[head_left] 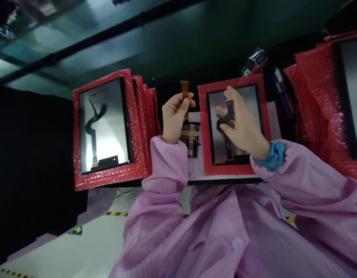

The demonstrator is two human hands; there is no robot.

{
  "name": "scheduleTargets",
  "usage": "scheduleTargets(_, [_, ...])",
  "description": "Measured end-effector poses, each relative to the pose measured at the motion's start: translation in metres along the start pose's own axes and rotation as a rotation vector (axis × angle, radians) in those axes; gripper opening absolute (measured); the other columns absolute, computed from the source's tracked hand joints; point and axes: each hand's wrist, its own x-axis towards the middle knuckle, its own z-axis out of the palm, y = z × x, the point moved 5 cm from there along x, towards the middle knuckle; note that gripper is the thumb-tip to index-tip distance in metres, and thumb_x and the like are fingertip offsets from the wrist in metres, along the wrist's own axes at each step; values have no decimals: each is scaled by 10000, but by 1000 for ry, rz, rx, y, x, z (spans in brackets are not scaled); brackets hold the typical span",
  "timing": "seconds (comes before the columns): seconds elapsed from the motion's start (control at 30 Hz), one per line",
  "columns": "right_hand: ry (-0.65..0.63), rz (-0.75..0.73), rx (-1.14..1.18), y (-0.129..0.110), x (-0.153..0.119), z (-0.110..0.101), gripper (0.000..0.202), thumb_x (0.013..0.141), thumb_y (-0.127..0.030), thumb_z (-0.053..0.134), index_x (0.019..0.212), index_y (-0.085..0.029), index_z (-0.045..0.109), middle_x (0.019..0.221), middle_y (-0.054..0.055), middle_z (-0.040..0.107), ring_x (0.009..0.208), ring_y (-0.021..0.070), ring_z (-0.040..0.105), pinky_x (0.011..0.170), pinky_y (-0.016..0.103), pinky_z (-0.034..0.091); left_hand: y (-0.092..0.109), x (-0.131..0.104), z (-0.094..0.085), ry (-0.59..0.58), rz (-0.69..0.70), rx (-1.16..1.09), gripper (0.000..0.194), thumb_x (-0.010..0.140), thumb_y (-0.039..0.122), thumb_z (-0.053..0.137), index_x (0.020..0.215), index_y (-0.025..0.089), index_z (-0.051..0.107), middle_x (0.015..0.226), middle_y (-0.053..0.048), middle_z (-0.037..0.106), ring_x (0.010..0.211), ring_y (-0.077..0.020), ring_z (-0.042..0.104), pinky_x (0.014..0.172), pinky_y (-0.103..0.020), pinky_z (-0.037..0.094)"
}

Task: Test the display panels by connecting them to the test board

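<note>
My left hand [175, 116] pinches an orange flex cable [184, 89] between thumb and fingers, its connector end pointing up. The cable's lower part runs down toward a small circuit board [191, 139] with tan tape across it. My right hand [244, 121] is curled around the black flex cable [229, 112] of a display panel [247, 98], thumb on one side and a finger passing behind it. The cable bends upward off the panel's back. Under that panel lies a red bubble-wrap sleeve [208, 170].
To the left, several red bubble-wrap sleeves [140, 123] are stacked, with another display panel [105, 127] on top. More red sleeves [314, 92] and a panel [353, 85] stand at the right. Pens [283, 90] and a shiny metallic object [255, 61] lie behind. A printed sheet [195, 175] is underneath.
</note>
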Motion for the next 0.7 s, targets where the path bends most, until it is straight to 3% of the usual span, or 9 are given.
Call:
scheduleTargets(0.07, [-15,33,119,3,1,4,656,1011,-323,438,1613,-272,182,1538,120,456,1286,257,595,1016,450,541,2,-1,1,-6,-20,1,311,954,534,632,954,237,724,787,-3,688,755,-133,684,762,-267,566])
scheduleTargets(0.13, [-44,25,235,4,1,8,528,1053,-461,366,1538,-252,348,1415,104,573,1274,233,598,1042,421,519,3,-3,3,-14,-43,-1,350,975,550,588,908,229,713,734,1,664,703,-128,670,705,-259,557])
scheduleTargets(0.2, [-76,-3,335,4,2,12,531,1063,-569,256,1293,-216,579,1233,90,663,1198,209,625,1049,383,500,4,-4,4,-26,-63,-11,348,969,553,595,902,230,707,692,8,648,651,-129,655,658,-263,545])
scheduleTargets(0.27, [-104,-43,368,2,3,12,615,1058,-606,182,981,-201,638,1064,80,688,1077,194,642,1031,364,483,5,-5,6,-39,-84,-21,307,949,536,639,938,238,706,680,14,649,631,-137,652,644,-278,543])
scheduleTargets(0.33, [-147,-104,297,-1,6,11,557,1056,-581,255,803,-199,571,965,71,673,982,193,621,1007,377,464,7,-5,7,-44,-79,-25,279,930,521,673,948,244,702,708,11,665,661,-148,668,672,-295,553])
scheduleTargets(0.4, [-204,-169,184,-6,8,10,431,1034,-492,393,742,-195,504,950,65,654,952,194,588,992,395,443,12,-6,7,-49,-32,-24,287,923,528,679,897,243,694,759,2,679,719,-157,683,719,-310,560])
scheduleTargets(0.53, [-296,-243,61,-10,11,7,250,981,-328,474,773,-191,496,985,65,636,966,192,561,971,397,432,18,-10,10,-122,34,-4,349,923,565,654,808,236,666,760,-2,660,693,-152,655,721,-321,547])
scheduleTargets(0.63, [-356,-315,10,-12,11,7,215,965,-286,461,781,-191,517,1011,72,641,973,199,558,981,411,423,17,-13,14,-234,18,59,315,933,545,637,860,242,683,692,9,623,633,-156,616,692,-330,529])
scheduleTargets(0.7, [-376,-356,-14,-12,11,6,216,955,-274,460,765,-190,521,1026,74,652,965,201,560,973,413,425,19,-14,17,-288,43,141,274,927,503,643,870,239,693,675,10,620,681,-176,624,767,-358,531])
